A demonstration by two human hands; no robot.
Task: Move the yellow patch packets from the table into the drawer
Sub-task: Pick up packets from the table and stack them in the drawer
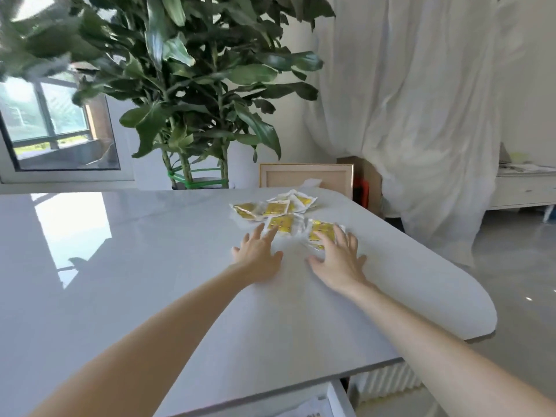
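The left hand (pixel 258 254) and right hand (pixel 338 261) lie open, fingers touching the nearest yellow patch packets (pixel 276 209) scattered on the worktop (pixel 150 266), and these look thin, light, bendy and slippery, so I'd pinch their edges.

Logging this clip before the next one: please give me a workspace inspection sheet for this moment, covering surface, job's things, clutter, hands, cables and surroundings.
Surface: glossy pale table, reflecting the window.
Job's things: yellow patch packets lie scattered at the table's far right, some overlapping; drawer stands open under the near edge, with what looks like paper inside.
Clutter: nothing seen.
Hands: left hand open, fingertips on the centre packet; right hand open, fingers over the rightmost packet.
Cables: nothing seen.
Surroundings: large leafy plant, white curtain, framed panel behind the table, white cabinet at right.
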